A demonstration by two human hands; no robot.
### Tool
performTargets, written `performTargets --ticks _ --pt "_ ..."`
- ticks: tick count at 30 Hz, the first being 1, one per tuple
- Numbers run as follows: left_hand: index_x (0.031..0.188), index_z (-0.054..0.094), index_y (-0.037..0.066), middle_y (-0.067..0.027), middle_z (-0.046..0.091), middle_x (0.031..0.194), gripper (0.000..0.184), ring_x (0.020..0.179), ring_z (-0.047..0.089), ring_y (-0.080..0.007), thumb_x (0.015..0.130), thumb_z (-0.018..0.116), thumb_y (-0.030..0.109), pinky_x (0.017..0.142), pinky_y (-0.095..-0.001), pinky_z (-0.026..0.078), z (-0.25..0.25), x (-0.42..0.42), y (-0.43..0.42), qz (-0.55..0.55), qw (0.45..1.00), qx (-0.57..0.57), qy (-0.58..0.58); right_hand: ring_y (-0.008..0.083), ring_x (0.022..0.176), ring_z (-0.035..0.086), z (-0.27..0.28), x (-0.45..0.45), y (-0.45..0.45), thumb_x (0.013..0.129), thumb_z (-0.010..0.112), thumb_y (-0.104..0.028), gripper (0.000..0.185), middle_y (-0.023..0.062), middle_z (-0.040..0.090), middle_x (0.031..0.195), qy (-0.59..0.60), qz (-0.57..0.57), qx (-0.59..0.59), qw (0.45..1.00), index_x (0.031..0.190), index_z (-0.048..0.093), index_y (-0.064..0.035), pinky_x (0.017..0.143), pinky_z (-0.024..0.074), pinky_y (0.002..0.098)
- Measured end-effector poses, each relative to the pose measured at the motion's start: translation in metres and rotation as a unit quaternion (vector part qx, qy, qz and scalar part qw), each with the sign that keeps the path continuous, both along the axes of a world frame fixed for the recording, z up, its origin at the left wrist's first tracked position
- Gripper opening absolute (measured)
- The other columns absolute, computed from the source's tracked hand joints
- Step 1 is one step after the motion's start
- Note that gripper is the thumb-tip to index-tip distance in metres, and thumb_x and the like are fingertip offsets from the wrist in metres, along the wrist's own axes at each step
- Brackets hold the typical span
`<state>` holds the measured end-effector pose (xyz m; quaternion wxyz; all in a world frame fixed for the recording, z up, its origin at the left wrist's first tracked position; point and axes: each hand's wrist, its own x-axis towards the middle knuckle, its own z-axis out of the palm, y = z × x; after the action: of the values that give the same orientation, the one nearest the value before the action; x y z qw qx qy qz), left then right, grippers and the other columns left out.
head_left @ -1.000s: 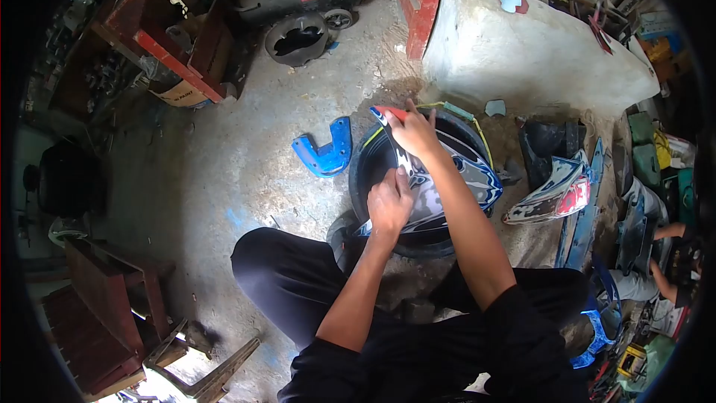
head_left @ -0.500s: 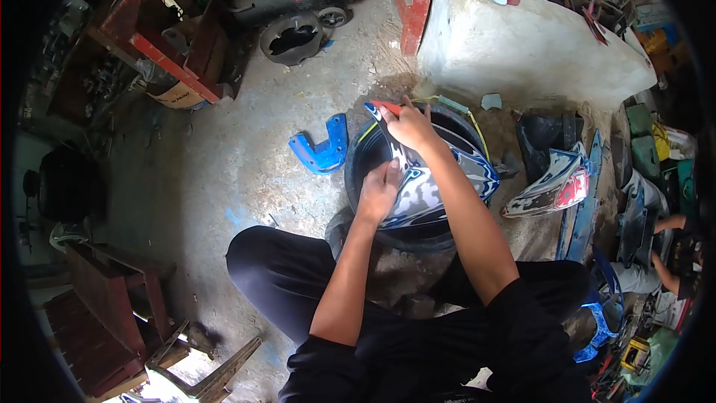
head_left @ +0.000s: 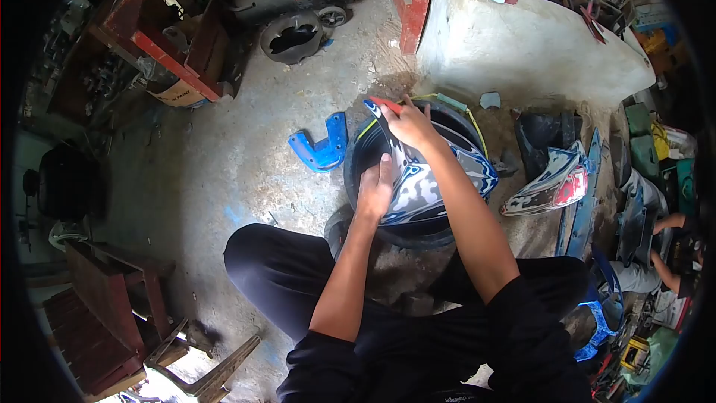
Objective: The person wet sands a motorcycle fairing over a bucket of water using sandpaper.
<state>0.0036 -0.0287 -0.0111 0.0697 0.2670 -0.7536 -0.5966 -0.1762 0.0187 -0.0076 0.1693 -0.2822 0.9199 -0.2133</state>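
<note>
A motorcycle body panel [head_left: 418, 192], patchy grey, white and blue, lies tilted across a black bucket [head_left: 406, 239] between my knees. My left hand [head_left: 375, 188] grips the panel's near left edge, thumb pointing up along it and the other fingers hidden beneath. At the panel's narrow far end, my right hand [head_left: 410, 127] presses a red piece of what looks like sandpaper [head_left: 385, 104] against the surface. Its fingers are bent around that tip. A yellow-green handle [head_left: 477, 133] runs around the bucket's far rim.
A blue plastic part [head_left: 322, 145] lies on the concrete left of the bucket. To the right are another worn panel [head_left: 550, 183] and a long blue strip [head_left: 580, 205]. A white wall block [head_left: 522, 45] stands beyond. Another person's arms [head_left: 666, 254] show at far right.
My left hand has shifted slightly down and its thumb has straightened upward. My right hand stays at the panel's tip with the red piece, nearly unmoved.
</note>
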Motion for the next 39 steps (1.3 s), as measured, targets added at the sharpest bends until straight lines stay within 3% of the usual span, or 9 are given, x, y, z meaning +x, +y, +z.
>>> performTargets --ticks 5,6,7,9,17,21,29,33,39 --pt "0.095 0.067 -0.006 -0.0348 0.065 0.09 0.054 0.091 0.063 -0.0528 0.108 0.045 0.041 0.083 -0.0518 0.048 0.019 0.001 -0.002 -0.032 0.999 0.007 0.0 0.0405 0.154 0.027 0.036 0.03 0.046 0.107 0.039 -0.051 0.05 0.0263 0.049 0.152 -0.013 0.035 0.0 0.999 0.139 0.066 -0.0241 0.123 0.0087 0.0675" --pt "0.095 0.067 -0.005 -0.0278 0.065 0.08 0.052 0.075 0.062 -0.0383 0.108 0.047 0.041 0.077 -0.0467 0.049 0.014 0.001 0.0 -0.038 0.998 -0.042 -0.007 0.0391 0.154 0.027 0.036 0.029 0.047 0.106 0.04 -0.05 0.049 0.0271 0.051 0.15 -0.012 0.02 0.008 1.0 0.138 0.067 -0.0247 0.123 0.0099 0.0678" --pt "0.095 0.067 -0.005 -0.0278 0.065 0.08 0.052 0.075 0.062 -0.0383 0.108 0.047 0.041 0.077 -0.0467 0.049 0.015 0.001 0.0 -0.039 0.998 -0.042 -0.008 0.0391 0.154 0.027 0.028 0.024 0.042 0.106 0.04 -0.05 0.049 0.0271 0.051 0.15 -0.013 0.019 0.008 1.0 0.138 0.067 -0.0247 0.123 0.0099 0.0678" --pt "0.087 0.064 -0.005 -0.0327 0.064 0.082 0.048 0.084 0.062 -0.054 0.107 0.05 0.037 0.076 -0.0531 0.048 0.017 0.002 0.002 -0.03 0.999 -0.044 0.01 0.0405 0.153 0.028 0.011 0.013 0.02 0.106 0.039 -0.049 0.049 0.0277 0.049 0.152 0.026 0.022 -0.021 0.999 0.138 0.067 -0.0241 0.124 0.0103 0.067" --pt "0.085 0.064 -0.003 -0.0318 0.063 0.077 0.046 0.08 0.061 -0.0537 0.107 0.05 0.035 0.072 -0.0544 0.048 0.018 0.002 0.003 -0.021 0.997 -0.071 0.017 0.0438 0.15 0.033 0.054 0.048 0.058 0.108 0.04 -0.048 0.044 0.0319 0.045 0.152 0.024 0.05 -0.005 0.998 0.14 0.065 -0.0314 0.124 0.013 0.0645" --pt "0.084 0.064 -0.003 -0.0316 0.063 0.076 0.045 0.079 0.062 -0.0536 0.106 0.051 0.034 0.072 -0.055 0.048 0.019 -0.001 0.004 -0.021 0.998 -0.064 0.019 0.0424 0.146 0.042 0.04 0.042 0.047 0.106 0.042 -0.043 0.041 0.0286 0.055 0.145 0.032 0.042 -0.062 0.997 0.137 0.066 -0.0311 0.12 0.0172 0.0705" --pt "0.084 0.065 -0.002 -0.032 0.064 0.077 0.043 0.079 0.063 -0.0538 0.106 0.05 0.032 0.072 -0.0564 0.048 0.018 0.002 0.008 -0.013 0.994 -0.101 0.024 0.0438 0.146 0.04 -0.011 -0.001 0.001 0.107 0.04 -0.047 0.048 0.0307 0.052 0.147 0.038 0.033 -0.028 0.998 0.136 0.068 -0.0214 0.124 0.0116 0.064" --pt "0.085 0.064 -0.003 -0.0285 0.064 0.074 0.045 0.075 0.064 -0.0507 0.108 0.049 0.032 0.069 -0.0534 0.048 0.014 0.003 0.007 -0.009 0.991 -0.129 0.042 0.0404 0.15 0.035 0.027 0.038 0.043 0.108 0.04 -0.049 0.048 0.0273 0.054 0.147 0.017 0.007 -0.046 0.999 0.138 0.067 -0.022 0.122 0.0084 0.0686" --pt "0.083 0.064 -0.004 -0.0289 0.064 0.073 0.049 0.073 0.064 -0.0507 0.108 0.048 0.035 0.069 -0.0542 0.048 0.011 0.001 0.008 -0.016 0.991 -0.128 0.02 0.0436 0.148 0.038 -0.008 0.008 0.004 0.107 0.04 -0.047 0.049 0.029 0.042 0.156 0.046 0.015 -0.058 0.997 0.141 0.064 -0.0216 0.12 0.0081 0.0739"
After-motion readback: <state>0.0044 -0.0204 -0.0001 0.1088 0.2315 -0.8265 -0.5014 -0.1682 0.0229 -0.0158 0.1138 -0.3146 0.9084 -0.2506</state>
